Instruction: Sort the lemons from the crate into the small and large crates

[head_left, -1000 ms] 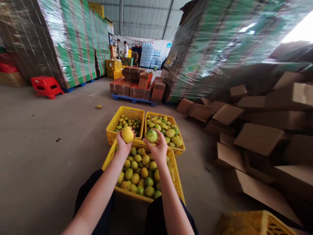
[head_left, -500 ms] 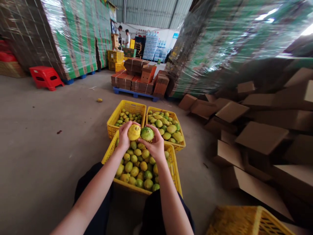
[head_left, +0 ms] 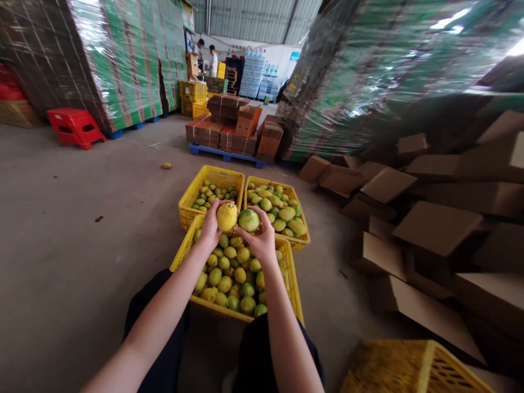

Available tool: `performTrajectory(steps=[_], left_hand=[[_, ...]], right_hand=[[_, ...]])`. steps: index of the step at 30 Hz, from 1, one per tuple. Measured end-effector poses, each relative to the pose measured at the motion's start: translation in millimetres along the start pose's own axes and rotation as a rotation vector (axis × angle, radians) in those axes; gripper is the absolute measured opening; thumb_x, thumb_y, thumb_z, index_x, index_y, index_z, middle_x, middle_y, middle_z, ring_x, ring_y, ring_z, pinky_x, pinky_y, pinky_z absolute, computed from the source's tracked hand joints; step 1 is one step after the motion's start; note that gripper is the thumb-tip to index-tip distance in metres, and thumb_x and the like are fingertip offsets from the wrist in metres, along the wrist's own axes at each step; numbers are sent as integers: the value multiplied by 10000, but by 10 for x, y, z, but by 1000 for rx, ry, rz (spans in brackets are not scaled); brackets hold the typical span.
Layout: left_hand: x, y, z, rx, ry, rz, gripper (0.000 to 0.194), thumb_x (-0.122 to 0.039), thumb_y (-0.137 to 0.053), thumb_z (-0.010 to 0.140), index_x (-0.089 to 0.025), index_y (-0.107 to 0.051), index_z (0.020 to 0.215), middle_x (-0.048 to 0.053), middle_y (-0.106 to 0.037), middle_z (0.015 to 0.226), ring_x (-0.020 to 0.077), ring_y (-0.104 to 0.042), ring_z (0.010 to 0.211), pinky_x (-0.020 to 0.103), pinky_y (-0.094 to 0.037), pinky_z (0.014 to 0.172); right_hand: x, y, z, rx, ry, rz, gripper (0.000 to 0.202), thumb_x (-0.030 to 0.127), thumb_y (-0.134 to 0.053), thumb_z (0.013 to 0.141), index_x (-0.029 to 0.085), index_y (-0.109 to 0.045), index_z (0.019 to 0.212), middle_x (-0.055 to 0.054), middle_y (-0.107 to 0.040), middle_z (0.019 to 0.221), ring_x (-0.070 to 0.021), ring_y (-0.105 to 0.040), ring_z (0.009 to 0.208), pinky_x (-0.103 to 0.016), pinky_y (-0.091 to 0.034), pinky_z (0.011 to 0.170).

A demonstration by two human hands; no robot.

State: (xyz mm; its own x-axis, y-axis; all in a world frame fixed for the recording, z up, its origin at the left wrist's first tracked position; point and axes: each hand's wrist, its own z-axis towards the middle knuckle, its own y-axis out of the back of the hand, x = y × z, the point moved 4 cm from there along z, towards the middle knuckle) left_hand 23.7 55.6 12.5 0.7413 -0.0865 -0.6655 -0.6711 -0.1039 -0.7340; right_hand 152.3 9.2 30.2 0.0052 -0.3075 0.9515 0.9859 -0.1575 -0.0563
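My left hand (head_left: 210, 225) is closed round a yellow lemon (head_left: 227, 217). Beside it, my right hand (head_left: 263, 236) grips a green lemon (head_left: 249, 220) between thumb and fingers. The two fruits are held side by side above the nearest yellow crate (head_left: 293, 289), which is filled with yellow and green lemons (head_left: 225, 284). Behind it on the left stands a second crate (head_left: 186, 210) with smaller-looking lemons low inside. The back right crate (head_left: 308, 232) is heaped with larger yellow-green ones.
Opened cardboard boxes (head_left: 438, 226) lie piled on the right. Another yellow crate (head_left: 428, 363) is at the lower right. A blue pallet (head_left: 225, 155) with flattened cartons stands ahead. At the left is a red stool (head_left: 77, 128); one lemon (head_left: 166, 165) lies on the floor. Two people work far back.
Both fruits have turned slightly in my fingers, and the green one shows a paler side now. My hands have shifted a touch upward and to the right.
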Motion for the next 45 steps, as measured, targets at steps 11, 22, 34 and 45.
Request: performTrajectory(steps=[11,22,34,45], left_hand=[[194,217,105,-183,314,-257,246,-349,-502,882,-202,-661,998,73,-717,811,221,-719,859,309,-592,750],[168,269,110,-175,348,-229,271,-404,-480,925,-204,-644,1004,89,-699,806,217,-695,794,330,-575,755],[-27,108,-59,-21,393,-270,264,-318,-495,842,-148,-697,838,57,-680,673,172,-655,598,269,-543,566],[217,21,-142,35,326,-258,456,-372,-521,812,-171,-696,1182,81,-752,1050,286,-687,1094,415,-541,955]], right_hand=[[-309,-55,31,-138,-355,334,543,572,-814,638,275,-485,951,53,-637,770,-171,-663,580,-316,-575,498],[-359,-113,5,-30,-489,359,501,503,-851,617,252,-522,901,36,-680,699,-155,-617,479,-277,-496,425],[-98,-67,-8,-133,-119,65,569,451,-851,605,231,-645,1087,2,-690,884,-196,-630,808,-330,-532,784],[-298,-321,-93,-73,-19,-411,450,507,-319,981,285,-584,1268,-95,-549,1377,-281,-420,1350,-540,-242,1171]])
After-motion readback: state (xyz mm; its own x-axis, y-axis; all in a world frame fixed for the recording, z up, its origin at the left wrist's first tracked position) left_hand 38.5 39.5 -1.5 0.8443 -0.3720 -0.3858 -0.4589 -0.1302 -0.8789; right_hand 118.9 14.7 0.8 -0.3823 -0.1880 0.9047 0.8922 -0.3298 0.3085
